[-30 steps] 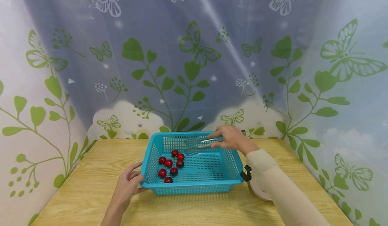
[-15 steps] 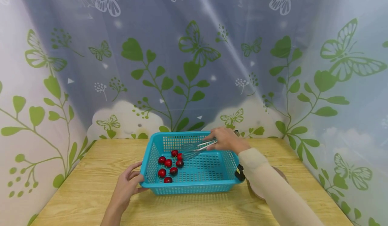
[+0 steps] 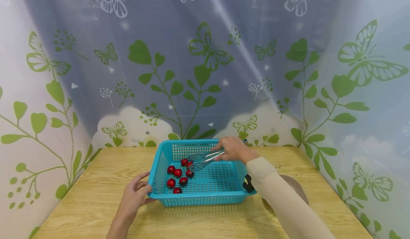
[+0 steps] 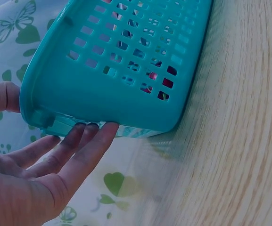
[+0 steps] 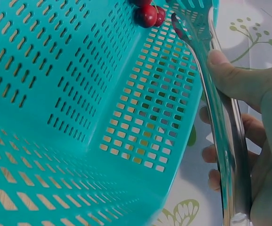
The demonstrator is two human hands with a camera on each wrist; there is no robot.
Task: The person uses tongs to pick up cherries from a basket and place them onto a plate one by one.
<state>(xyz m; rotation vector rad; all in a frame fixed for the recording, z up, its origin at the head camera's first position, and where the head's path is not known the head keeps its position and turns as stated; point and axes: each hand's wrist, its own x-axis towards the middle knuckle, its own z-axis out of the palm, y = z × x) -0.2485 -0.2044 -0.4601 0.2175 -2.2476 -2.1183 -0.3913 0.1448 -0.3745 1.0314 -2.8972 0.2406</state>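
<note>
A blue plastic basket [image 3: 214, 176] with perforated walls rests on the table. Several dark red cherries [image 3: 177, 172] lie in its left half, some with green stems. My left hand [image 3: 136, 192] holds the basket's left end, thumb at the rim and fingertips against the outside, as the left wrist view also shows. Above the basket's back right, my right hand [image 3: 235, 149] grips metal tongs [image 3: 213, 156]. The spread tips of the tongs reach left and down to the cherries at the back; one cherry [image 3: 190, 166] shows partly behind them. Whether they touch it, I cannot tell.
A round, flat, pinkish-grey plate [image 3: 296, 187] lies right of the basket, partly covered by my right sleeve [image 3: 282, 196]. The wooden table [image 3: 96, 182] meets a patterned curtain [image 3: 179, 89] behind and at both sides.
My right hand has moved left and slightly down with the tongs, bringing their tips to the rear cherries. More of the plate shows. The left hand and basket stay in place.
</note>
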